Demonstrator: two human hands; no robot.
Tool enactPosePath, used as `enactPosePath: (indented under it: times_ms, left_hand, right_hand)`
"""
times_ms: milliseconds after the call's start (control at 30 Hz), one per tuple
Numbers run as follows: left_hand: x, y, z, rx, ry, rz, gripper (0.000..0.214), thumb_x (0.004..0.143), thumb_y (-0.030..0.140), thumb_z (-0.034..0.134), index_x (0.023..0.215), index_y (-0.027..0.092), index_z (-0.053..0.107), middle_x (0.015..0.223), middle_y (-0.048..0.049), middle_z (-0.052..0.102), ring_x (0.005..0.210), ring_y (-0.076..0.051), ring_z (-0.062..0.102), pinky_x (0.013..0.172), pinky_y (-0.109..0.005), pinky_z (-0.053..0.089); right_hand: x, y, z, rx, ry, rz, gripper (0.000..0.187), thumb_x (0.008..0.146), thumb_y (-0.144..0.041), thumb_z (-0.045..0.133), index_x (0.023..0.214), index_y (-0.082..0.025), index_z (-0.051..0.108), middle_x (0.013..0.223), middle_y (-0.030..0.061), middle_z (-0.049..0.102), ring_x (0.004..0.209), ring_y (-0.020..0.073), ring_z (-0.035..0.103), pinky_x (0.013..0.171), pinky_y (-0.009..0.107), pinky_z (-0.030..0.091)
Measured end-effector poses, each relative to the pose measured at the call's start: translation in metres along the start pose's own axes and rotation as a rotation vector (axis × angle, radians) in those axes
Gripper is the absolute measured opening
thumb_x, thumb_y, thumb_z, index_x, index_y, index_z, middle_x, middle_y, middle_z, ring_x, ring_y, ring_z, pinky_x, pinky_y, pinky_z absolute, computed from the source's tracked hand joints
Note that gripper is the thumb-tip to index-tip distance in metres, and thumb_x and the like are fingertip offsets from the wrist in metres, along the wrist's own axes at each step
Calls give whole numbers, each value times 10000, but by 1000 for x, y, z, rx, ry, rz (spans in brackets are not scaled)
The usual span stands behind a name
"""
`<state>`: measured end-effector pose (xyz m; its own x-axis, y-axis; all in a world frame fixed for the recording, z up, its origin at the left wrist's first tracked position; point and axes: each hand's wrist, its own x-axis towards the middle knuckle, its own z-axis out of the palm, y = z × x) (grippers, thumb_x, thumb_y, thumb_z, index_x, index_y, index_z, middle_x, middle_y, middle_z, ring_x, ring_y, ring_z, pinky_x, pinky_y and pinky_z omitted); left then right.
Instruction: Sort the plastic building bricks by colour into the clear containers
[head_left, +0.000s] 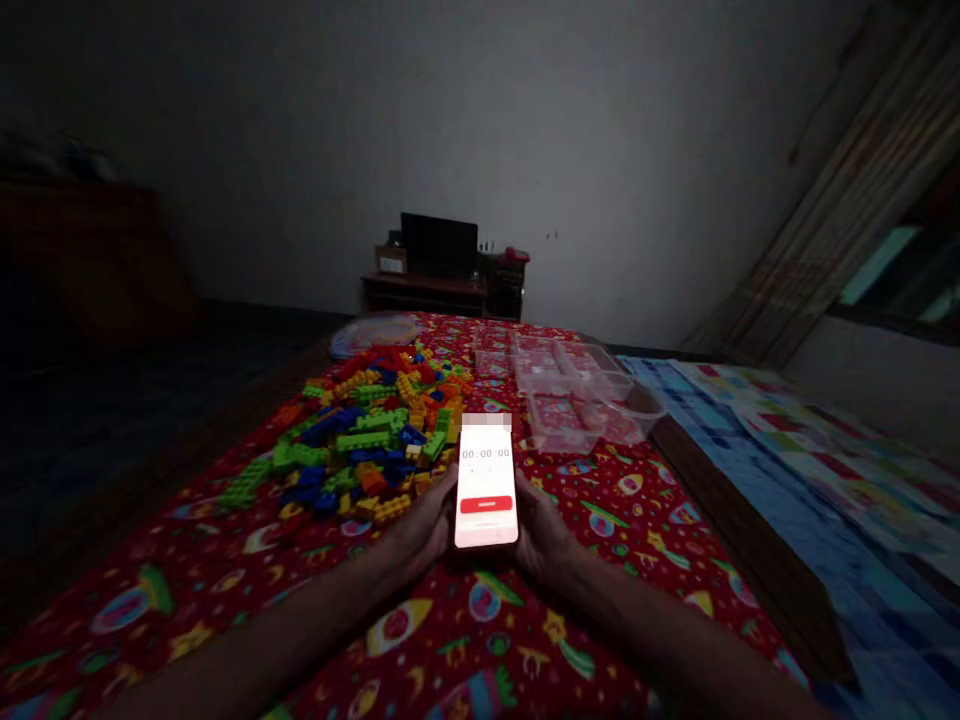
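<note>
**Holding the phone between both hands, bricks just beyond the left**

I have the phone [487, 490] clasped from both sides. My left hand [424, 525] curls round its left edge and my right hand [544, 535] round its right edge, with the fingers tucked behind. I cannot tell whether either thumb touches the screen. The phone sits dead centre in front of me, its long axis running away from my body and its top end pointing at the far wall. The lit screen shows a row of zeros with a red bar below them.

The bricks [367, 430] lie in a loose heap beyond the phone and off to the left, on the red cloth [637, 520] that covers the worktop [750, 545]. The heap's near edge comes right up to my left knuckles, so my left hand is the nearer one. From there the heap stretches away and leftward.

The clear tubs [581, 395] sit beyond and to the right, somewhat apart from my right hand and close to the worktop's right edge. A narrow strip of cloth separates tubs from bricks, straight behind the top of the phone. The room is dim, and single bricks are hard to make out.
</note>
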<state>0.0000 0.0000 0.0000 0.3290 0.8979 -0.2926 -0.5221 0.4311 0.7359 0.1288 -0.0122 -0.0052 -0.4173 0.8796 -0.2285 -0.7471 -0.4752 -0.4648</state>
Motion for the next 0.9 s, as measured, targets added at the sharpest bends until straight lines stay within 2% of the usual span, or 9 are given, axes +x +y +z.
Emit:
enactPosePath:
  times_ms: [133,333,467,900]
  left_hand:
    - [-2,0,0,-8,26,0,318,913,271,478,1155,96,587,928,-119,739,778,-227,703,700,-361,585]
    - [4,-3,-7,2,-31,2,361,892,330,522,1160,97,588,958,-130,733,817,-244,700,746,-381,573]
    - [7,-6,-12,18,-26,-5,390,878,346,546,1181,103,576,969,-130,732,846,-251,698,779,-393,563]
    - [7,-4,-6,-9,-13,6,374,886,319,528,1191,107,580,942,-129,735,814,-251,702,743,-392,575]
  right_hand:
    - [-1,-2,-2,-10,29,-3,364,944,-324,372,1052,-70,609,891,126,720,931,236,667,865,444,521]
    - [-1,-2,-4,-20,47,-19,349,931,-327,410,1064,-68,602,895,129,720,907,244,675,843,451,529]
    - [0,-3,-5,-22,63,-17,349,914,-345,448,1069,-72,601,903,130,719,910,249,675,841,451,531]
    - [1,-5,-6,-88,22,-14,409,896,-407,473,1120,-82,580,975,132,708,927,252,668,838,456,534]
